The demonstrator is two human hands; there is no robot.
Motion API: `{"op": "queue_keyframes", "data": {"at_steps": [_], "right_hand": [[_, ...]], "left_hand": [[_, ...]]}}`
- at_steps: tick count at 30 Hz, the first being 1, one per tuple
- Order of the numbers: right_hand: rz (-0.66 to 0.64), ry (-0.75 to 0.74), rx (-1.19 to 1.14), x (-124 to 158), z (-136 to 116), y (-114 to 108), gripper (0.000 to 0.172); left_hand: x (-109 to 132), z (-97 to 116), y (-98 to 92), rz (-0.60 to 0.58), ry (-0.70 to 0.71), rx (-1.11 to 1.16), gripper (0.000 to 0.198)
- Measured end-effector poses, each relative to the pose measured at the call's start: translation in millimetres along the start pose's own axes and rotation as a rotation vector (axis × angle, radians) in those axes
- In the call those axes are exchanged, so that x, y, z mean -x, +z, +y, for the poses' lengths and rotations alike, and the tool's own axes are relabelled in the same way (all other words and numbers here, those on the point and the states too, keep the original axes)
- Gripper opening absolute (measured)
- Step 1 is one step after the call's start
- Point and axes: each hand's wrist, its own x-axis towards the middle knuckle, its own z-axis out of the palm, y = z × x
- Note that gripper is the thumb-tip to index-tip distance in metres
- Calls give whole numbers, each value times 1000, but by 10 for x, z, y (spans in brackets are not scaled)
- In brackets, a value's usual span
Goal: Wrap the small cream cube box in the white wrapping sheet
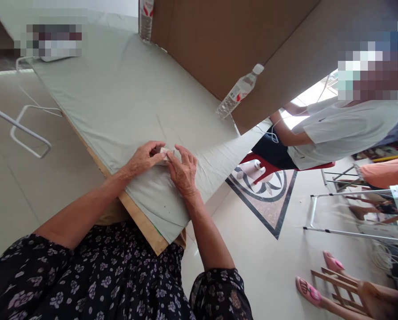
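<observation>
Both of my hands meet over the pale cloth-covered table (119,98) near its front corner. Between them lies a small whitish piece (165,155), mostly covered by my fingers, so its shape is unclear. My left hand (145,156) comes from the left with thumb and curled fingers pinching the piece's left side. My right hand (183,170) holds its right side with thumb and forefinger, the other fingers bent above the cloth.
A large cardboard box (199,44) stands behind, with a clear bottle (240,92) leaning by it and another bottle (146,22) farther back. A person in a white shirt (352,129) sits at right. White metal tubing (29,129) is at left.
</observation>
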Motion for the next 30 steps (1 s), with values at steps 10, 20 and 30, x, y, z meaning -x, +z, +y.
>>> {"op": "queue_keyframes", "data": {"at_steps": [10,20,30], "right_hand": [[87,1,0,26,-11,45,29],[-2,59,-112,-15,66,-25,53],[-66,88,-269,-66,173,65,63]], "left_hand": [[-2,-117,20,-48,28,64,71],[-1,-113,0,-48,42,91,68],[36,-93,24,15,146,62,73]]}}
